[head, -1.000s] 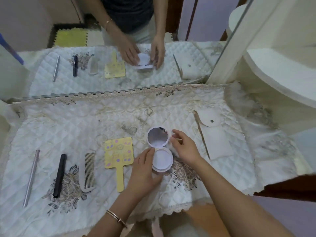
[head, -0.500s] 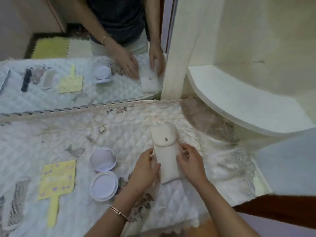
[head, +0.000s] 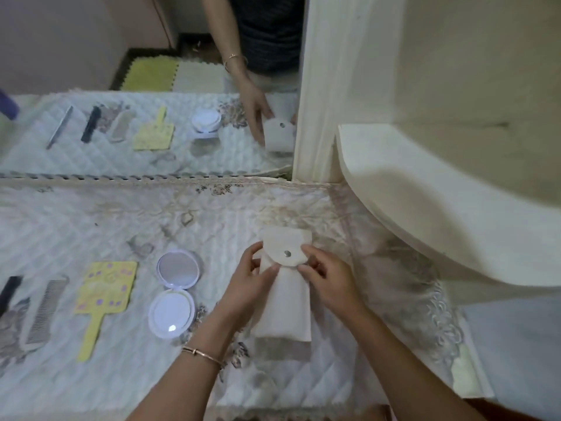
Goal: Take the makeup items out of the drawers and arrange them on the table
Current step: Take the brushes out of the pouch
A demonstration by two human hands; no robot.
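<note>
- Since half a second ago the pouch (head: 285, 287) has come up off the cloth at its flap end.
- Left hand (head: 246, 284) and right hand (head: 329, 278) each pinch one side of it, fingers curled at the snap (apparently about to open it).
- The open compact (head: 174, 294), set down a moment earlier, lies left of the left hand.

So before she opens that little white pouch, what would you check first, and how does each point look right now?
1. Both hands on the pouch: ok, left hand and right hand pinch it at the flap.
2. Snap button in view: ok.
3. Flap closed: ok, it lies folded down.
4. Pouch resting on the quilted cloth: ok.
5. Open compact mirror clear of the left hand: ok, apart.
6. Pouch contents: cannot tell.
</note>
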